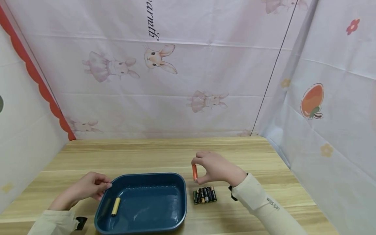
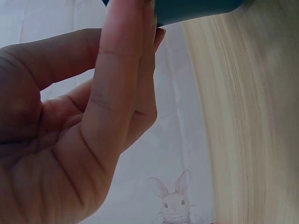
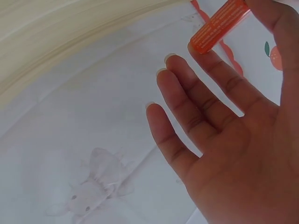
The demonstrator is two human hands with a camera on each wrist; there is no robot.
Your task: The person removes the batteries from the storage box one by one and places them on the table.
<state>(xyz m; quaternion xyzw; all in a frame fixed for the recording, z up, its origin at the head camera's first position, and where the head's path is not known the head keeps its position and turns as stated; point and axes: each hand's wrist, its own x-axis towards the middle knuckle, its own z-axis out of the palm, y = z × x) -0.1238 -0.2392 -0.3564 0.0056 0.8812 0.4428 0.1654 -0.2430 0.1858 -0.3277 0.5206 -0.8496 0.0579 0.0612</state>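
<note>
A dark blue rectangular tray stands on the wooden table. My left hand is at its far left corner, thumb and fingers on the rim; the left wrist view shows the fingers meeting the tray's edge. Inside the tray, near its left wall, lies a yellow battery. Right of the tray, my right hand pinches an orange battery end to end, between thumb and index finger. In the right wrist view the orange battery shows small print, and the other fingers are spread loosely.
Several dark batteries lie side by side in a row on the table, just right of the tray and below my right hand. Cloth with printed rabbits hangs behind the table's far edge, and more cloth covers both sides.
</note>
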